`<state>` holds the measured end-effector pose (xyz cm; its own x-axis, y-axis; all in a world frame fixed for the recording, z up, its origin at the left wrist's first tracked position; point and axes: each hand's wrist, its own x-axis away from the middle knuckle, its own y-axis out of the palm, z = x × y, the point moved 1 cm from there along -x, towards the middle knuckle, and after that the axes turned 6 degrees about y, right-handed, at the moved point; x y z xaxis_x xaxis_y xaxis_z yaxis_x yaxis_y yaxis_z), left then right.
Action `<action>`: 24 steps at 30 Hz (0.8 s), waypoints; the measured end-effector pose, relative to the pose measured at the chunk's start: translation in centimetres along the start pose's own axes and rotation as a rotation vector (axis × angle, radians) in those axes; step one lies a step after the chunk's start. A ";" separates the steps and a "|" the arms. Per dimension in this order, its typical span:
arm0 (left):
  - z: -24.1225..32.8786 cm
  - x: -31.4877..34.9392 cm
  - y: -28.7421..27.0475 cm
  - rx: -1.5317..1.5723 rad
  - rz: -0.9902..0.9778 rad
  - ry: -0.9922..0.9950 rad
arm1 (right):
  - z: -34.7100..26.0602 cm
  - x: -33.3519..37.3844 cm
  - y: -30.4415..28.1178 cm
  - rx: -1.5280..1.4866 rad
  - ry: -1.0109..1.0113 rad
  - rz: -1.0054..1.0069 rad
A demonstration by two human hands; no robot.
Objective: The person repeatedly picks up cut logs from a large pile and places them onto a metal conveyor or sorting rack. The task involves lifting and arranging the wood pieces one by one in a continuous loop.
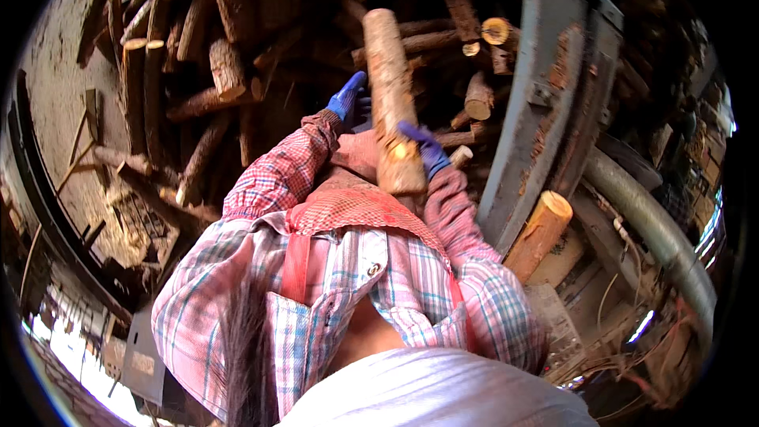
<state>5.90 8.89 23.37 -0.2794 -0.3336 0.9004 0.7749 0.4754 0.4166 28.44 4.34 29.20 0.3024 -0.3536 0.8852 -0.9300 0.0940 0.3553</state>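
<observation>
Both my blue-gloved hands grip a thick bark-covered log [391, 99], left hand [348, 99] mid-length, right hand [427, 150] near its cut end; it looks heavy, rigid, rough.

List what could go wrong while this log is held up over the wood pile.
1. The log is gripped only near its lower end by the left hand and right hand; its long top could tip.
2. If dropped, it may bounce off the loose wood pile.
3. The metal frame stands close on the right; a swing might strike it.
</observation>
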 end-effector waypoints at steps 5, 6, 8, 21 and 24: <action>3.4 8.1 10.2 0.136 -0.077 0.412 | -3.6 9.4 7.9 0.120 -0.276 -0.004; 4.7 10.0 12.7 0.107 -0.109 0.483 | -5.5 11.3 8.6 0.091 -0.353 -0.061; 5.9 13.8 18.7 0.003 -0.202 0.569 | -8.9 16.6 7.9 0.247 -0.659 0.030; 2.4 18.1 25.4 -1.303 -1.206 2.092 | -16.6 33.4 -11.8 1.317 -0.401 1.314; 2.0 12.7 12.9 -1.651 -0.828 1.658 | -13.6 32.0 -14.9 1.307 -0.241 1.333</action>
<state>11.20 12.45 40.41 -0.7687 -0.4857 -0.4162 0.6290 -0.4556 -0.6299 54.79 4.26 56.35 -0.5802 -0.7735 0.2550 -0.0871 -0.2524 -0.9637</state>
